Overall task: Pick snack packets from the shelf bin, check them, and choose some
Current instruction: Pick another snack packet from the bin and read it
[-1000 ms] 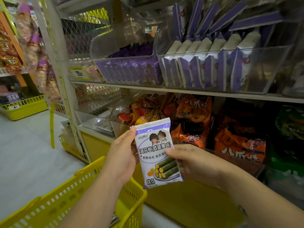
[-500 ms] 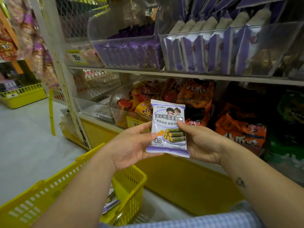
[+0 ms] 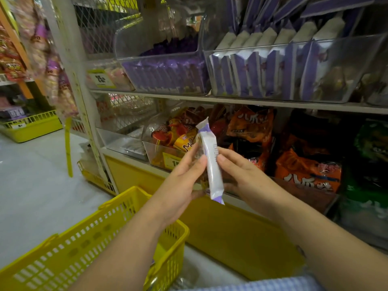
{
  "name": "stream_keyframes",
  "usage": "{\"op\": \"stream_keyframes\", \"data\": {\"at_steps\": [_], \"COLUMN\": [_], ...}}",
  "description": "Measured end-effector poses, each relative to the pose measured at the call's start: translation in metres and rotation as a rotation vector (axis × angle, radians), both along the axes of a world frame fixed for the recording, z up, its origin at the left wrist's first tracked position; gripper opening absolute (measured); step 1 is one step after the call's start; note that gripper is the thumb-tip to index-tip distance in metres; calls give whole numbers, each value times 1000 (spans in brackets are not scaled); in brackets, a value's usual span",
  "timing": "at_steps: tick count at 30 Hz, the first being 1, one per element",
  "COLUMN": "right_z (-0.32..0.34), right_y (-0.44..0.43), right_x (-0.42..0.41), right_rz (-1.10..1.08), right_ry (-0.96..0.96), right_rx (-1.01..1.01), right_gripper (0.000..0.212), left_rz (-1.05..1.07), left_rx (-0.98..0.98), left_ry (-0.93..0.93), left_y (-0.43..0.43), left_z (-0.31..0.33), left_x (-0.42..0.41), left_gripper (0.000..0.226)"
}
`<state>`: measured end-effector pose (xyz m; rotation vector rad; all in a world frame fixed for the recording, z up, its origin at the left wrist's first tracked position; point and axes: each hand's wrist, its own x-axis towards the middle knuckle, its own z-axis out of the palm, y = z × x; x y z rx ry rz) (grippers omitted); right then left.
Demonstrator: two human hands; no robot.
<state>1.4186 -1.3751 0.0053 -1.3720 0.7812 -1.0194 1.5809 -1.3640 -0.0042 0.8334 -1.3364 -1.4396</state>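
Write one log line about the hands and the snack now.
step: checking | snack packet: upright, edge-on | left hand: holds it | right hand: holds it | yellow basket: below

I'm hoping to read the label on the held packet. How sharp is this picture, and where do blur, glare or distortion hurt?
Head view: the snack packet sits nearly edge-on, its small print too soft to read; hanging packets at left are smeared; the clear bin shows hazy glare; the shelf edge slants, likely wide-angle distortion.

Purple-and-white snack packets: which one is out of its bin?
The purple-and-white snack packet pinched edge-on between the left hand and right hand; the others stand upright in the clear plastic bin on the upper shelf.
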Motion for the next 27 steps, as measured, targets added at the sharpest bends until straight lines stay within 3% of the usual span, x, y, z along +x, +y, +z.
{"op": "stream_keyframes", "data": {"at_steps": [4,6,11,15,18,23,27], "right_z": [1,2,4,4,5,11,13], "right_y": [-1,1,-2,1,5,3,3], "right_x": [-7,-9,-15,-10,-7,-20,-30], "right_rz": [29,83,-65,-197,-159,-29,-60], "right_ry": [-12,-27,-118,59,166,202,354], "right_rx": [5,6,27,-216,-350,-299,-242], "right_gripper": [55,49,46,39,46,58,38], "left_rz": [-156,-197,-14,98,125,80,97], "left_rx": [122,140,78,17,17,92,149], "left_ry": [82,89,13,-27,5,150,297], "left_y": [3,4,0,-2,0,0,-4], "left_z": [0,-1,-1,-4,-6,-1,6], "left_x": [0,0,1,-3,-5,1,10], "left_gripper": [49,38,41,46,43,42,40]}}
